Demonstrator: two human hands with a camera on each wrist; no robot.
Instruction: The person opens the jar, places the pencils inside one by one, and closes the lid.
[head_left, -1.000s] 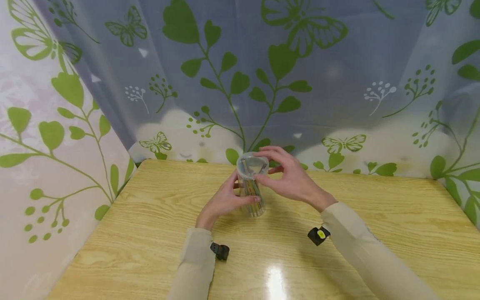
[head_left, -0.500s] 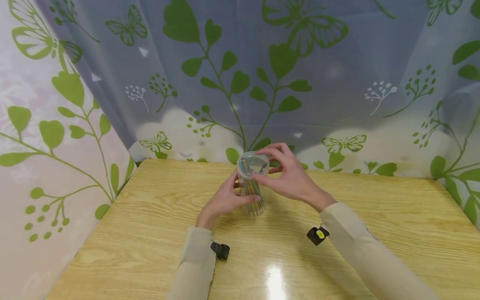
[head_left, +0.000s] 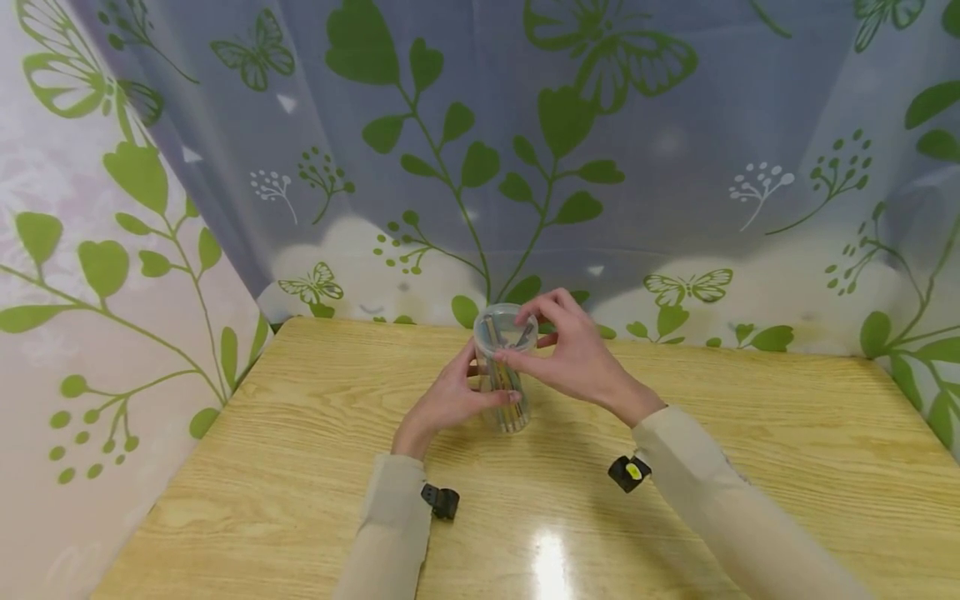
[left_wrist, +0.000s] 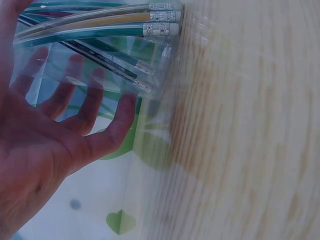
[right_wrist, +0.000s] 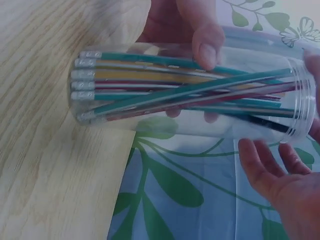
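A clear plastic jar point(head_left: 495, 375) stands upright on the table, with several pencils point(right_wrist: 190, 95) inside. Teal, yellow, dark red and black pencils show through its wall, their eraser ends at the bottom. My left hand point(head_left: 453, 396) grips the jar's body from the left, thumb across the front. In the left wrist view, the fingers of that hand point(left_wrist: 65, 115) curl behind the jar. My right hand point(head_left: 573, 354) holds the jar's clear round lid point(head_left: 506, 329) at its edge, thumb on the near side and fingers on the far side.
The wood-grain table point(head_left: 300, 500) meets a hanging cloth point(head_left: 480, 167) printed with green leaves and butterflies, just behind the jar. A paler printed cloth point(head_left: 67, 333) runs along the left. Black straps point(head_left: 441, 502) sit at both wrists.
My right thumb has slid left along the lid's near edge, and the index fingertip has come inward over the lid. The jar and my left hand stay in place.
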